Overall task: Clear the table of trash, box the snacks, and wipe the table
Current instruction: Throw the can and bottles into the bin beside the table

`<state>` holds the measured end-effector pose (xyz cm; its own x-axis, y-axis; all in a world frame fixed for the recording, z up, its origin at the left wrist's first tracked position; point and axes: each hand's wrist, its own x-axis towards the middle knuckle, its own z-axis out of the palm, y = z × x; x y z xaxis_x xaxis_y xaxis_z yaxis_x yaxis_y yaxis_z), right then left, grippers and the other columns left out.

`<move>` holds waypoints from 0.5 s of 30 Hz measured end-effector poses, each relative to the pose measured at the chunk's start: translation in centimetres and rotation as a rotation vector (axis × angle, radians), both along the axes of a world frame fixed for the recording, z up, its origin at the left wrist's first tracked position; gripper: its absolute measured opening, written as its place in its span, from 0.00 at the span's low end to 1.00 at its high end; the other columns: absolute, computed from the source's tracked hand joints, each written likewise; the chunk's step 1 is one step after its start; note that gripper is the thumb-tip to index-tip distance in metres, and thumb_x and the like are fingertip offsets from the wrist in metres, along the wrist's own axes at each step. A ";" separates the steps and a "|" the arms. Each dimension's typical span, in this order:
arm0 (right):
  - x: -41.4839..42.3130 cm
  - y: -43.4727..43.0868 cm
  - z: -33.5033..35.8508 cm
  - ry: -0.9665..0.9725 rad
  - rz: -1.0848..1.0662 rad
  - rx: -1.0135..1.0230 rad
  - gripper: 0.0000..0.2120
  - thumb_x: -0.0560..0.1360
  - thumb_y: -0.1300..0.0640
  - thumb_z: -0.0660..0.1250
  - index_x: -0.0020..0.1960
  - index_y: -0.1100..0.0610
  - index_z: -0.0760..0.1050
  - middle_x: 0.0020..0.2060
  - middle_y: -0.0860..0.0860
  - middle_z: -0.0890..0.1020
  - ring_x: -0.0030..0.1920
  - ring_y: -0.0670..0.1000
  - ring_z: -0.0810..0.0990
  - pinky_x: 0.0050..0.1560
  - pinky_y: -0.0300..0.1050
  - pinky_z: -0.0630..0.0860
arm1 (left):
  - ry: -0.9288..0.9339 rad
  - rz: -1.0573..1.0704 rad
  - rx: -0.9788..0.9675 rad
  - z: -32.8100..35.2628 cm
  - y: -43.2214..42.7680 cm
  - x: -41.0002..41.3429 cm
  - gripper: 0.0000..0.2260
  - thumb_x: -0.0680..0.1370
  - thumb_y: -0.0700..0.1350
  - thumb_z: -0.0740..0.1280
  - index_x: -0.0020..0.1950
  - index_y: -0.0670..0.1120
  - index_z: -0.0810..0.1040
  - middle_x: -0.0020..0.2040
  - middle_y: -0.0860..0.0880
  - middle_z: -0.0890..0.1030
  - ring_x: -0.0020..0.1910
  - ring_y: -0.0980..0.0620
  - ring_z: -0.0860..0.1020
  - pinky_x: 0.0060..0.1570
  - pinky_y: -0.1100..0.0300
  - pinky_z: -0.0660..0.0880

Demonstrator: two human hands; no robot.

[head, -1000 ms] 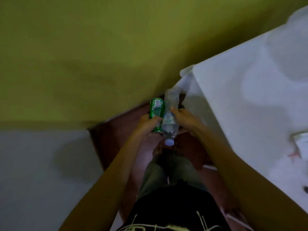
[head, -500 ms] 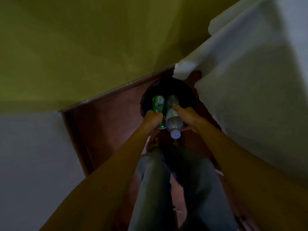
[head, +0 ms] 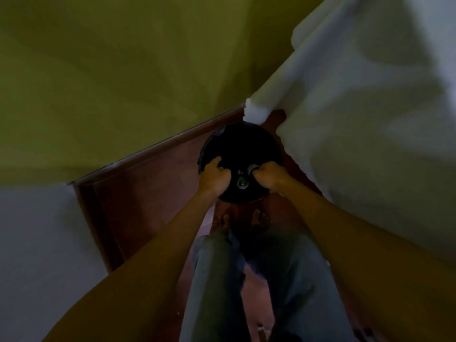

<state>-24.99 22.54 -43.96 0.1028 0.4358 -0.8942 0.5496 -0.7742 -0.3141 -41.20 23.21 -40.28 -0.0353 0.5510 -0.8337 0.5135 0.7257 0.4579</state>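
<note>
Dim floor [head: 148,193]; black bin [head: 261,141] interior unreadable; left hand [head: 215,175] loosely curled, empty; right hand [head: 270,177] grips blurred bottle [head: 251,167]

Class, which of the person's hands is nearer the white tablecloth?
Right. The right hand is over the right edge of the black bin, close beside the white tablecloth; the left hand is over its left edge, farther away.
</note>
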 end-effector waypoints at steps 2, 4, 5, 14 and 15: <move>-0.4 -1.0 3.8 -0.028 -0.038 0.091 0.18 0.81 0.58 0.59 0.32 0.54 0.65 0.32 0.53 0.70 0.35 0.53 0.70 0.37 0.45 0.67 | -0.019 -0.014 0.032 4.2 -0.4 0.4 0.25 0.81 0.42 0.59 0.79 0.48 0.61 0.63 0.50 0.77 0.57 0.48 0.77 0.60 0.52 0.76; -0.9 -2.0 8.6 -0.062 -0.052 0.164 0.19 0.79 0.60 0.60 0.31 0.54 0.59 0.29 0.52 0.67 0.32 0.53 0.67 0.33 0.44 0.63 | -0.028 -0.042 0.069 8.5 -1.1 1.0 0.25 0.81 0.42 0.60 0.78 0.48 0.63 0.70 0.47 0.73 0.61 0.48 0.76 0.64 0.53 0.74; -1.0 -2.5 11.4 -0.065 -0.069 0.179 0.19 0.78 0.62 0.60 0.31 0.54 0.59 0.29 0.52 0.67 0.31 0.52 0.67 0.31 0.43 0.62 | -0.037 -0.060 0.088 10.7 -1.6 1.3 0.24 0.80 0.42 0.61 0.78 0.48 0.65 0.71 0.46 0.73 0.63 0.47 0.76 0.65 0.52 0.74; 1.0 -9.8 31.4 -0.163 -0.344 0.446 0.18 0.81 0.55 0.62 0.69 0.57 0.75 0.63 0.55 0.81 0.60 0.55 0.80 0.57 0.42 0.74 | -0.085 -0.406 0.302 30.7 -6.4 5.3 0.16 0.80 0.42 0.61 0.67 0.49 0.77 0.64 0.48 0.79 0.56 0.51 0.77 0.55 0.58 0.74; 2.0 -11.3 33.1 -0.174 -0.437 0.477 0.17 0.80 0.55 0.63 0.68 0.56 0.76 0.62 0.54 0.81 0.60 0.55 0.80 0.59 0.44 0.76 | -0.101 -0.448 0.331 32.4 -7.4 6.4 0.16 0.80 0.42 0.61 0.66 0.49 0.78 0.64 0.48 0.79 0.57 0.51 0.77 0.57 0.59 0.74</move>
